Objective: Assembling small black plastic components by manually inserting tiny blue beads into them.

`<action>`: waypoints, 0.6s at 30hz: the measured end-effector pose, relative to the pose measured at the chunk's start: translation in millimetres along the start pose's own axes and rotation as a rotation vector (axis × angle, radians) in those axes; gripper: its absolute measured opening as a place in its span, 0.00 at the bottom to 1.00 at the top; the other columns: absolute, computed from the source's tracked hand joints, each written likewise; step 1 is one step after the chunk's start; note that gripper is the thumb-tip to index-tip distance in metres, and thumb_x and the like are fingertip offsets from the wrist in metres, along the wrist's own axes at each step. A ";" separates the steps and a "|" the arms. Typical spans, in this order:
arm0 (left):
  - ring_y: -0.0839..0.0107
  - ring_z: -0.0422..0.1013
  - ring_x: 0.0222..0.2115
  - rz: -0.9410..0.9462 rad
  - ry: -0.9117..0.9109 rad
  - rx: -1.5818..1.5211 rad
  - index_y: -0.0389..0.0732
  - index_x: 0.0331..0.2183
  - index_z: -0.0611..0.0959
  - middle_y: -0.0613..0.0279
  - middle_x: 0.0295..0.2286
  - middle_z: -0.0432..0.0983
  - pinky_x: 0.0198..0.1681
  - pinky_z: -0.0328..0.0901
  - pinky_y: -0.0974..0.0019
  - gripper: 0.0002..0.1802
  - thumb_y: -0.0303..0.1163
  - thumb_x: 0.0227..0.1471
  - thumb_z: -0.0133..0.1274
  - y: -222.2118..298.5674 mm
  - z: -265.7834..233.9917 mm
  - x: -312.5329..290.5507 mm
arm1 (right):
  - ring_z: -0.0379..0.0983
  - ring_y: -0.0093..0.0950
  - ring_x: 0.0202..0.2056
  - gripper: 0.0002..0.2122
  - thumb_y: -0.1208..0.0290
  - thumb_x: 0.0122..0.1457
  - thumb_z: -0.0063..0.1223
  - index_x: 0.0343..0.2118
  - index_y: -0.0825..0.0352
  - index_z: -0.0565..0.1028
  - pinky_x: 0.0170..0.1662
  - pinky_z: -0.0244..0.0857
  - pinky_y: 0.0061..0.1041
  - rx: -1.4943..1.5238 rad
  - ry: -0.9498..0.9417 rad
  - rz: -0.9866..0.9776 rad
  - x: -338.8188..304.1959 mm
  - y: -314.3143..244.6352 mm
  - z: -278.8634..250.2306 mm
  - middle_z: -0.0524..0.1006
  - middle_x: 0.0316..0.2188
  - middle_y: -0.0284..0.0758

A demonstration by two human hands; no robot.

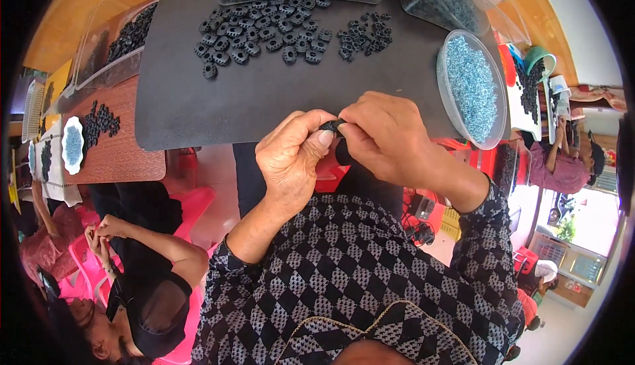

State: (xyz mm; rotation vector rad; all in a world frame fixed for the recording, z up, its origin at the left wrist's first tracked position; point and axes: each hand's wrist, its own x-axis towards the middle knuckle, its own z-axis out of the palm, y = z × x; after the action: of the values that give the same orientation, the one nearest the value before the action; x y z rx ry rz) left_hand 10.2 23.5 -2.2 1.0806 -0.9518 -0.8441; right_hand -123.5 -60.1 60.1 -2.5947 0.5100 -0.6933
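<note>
Both hands meet just past the near edge of the dark grey table [198, 117]. Between thumb and fingers, my left hand [291, 153] pinches a small black plastic part [329, 125]. My right hand [387, 136] is closed at the part's other end, its fingertips pressed together there. Most of the part is covered by the fingers, so its exact kind is hidden. Farther up the table lies a spread of black oval plastic pieces [264, 31]. Beside them to the right is a smaller heap of black plastic pieces [365, 35].
A round clear tub [444, 93] of tiny bluish metallic pieces stands at the table's right edge. Clear bins [370, 0] of black parts line the far side. At the left, a co-worker [152, 299] sits by a reddish-brown table [132, 156].
</note>
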 end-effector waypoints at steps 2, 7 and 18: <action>0.81 0.67 0.22 0.026 -0.003 0.044 0.31 0.32 0.80 0.67 0.22 0.71 0.25 0.63 0.78 0.07 0.20 0.47 0.56 2.1 0.1 0.5 | 0.68 0.39 0.22 0.06 0.77 0.47 0.54 0.24 0.68 0.68 0.24 0.62 0.36 -0.017 0.016 0.014 -1.6 0.0 1.5 0.69 0.19 0.38; 0.81 0.67 0.23 -0.110 0.002 -0.089 0.31 0.33 0.80 0.67 0.23 0.71 0.26 0.64 0.78 0.07 0.21 0.48 0.57 -0.6 -0.5 3.7 | 0.70 0.39 0.23 0.04 0.78 0.48 0.53 0.26 0.70 0.70 0.26 0.63 0.35 0.092 0.058 0.100 -2.7 2.9 2.7 0.70 0.20 0.40; 0.82 0.67 0.24 -0.092 -0.015 -0.116 0.30 0.33 0.80 0.67 0.24 0.72 0.28 0.64 0.79 0.08 0.21 0.48 0.57 1.3 -1.4 0.4 | 0.64 0.24 0.19 0.04 0.81 0.50 0.55 0.29 0.71 0.74 0.21 0.56 0.23 0.203 0.013 0.160 4.8 -0.8 -9.0 0.69 0.18 0.34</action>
State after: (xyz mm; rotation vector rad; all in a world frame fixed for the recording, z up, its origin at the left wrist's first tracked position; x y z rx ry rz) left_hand 11.8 24.0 -1.2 1.0246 -0.8604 -0.9723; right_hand -124.2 -64.1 69.4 -2.3340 0.6101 -0.6711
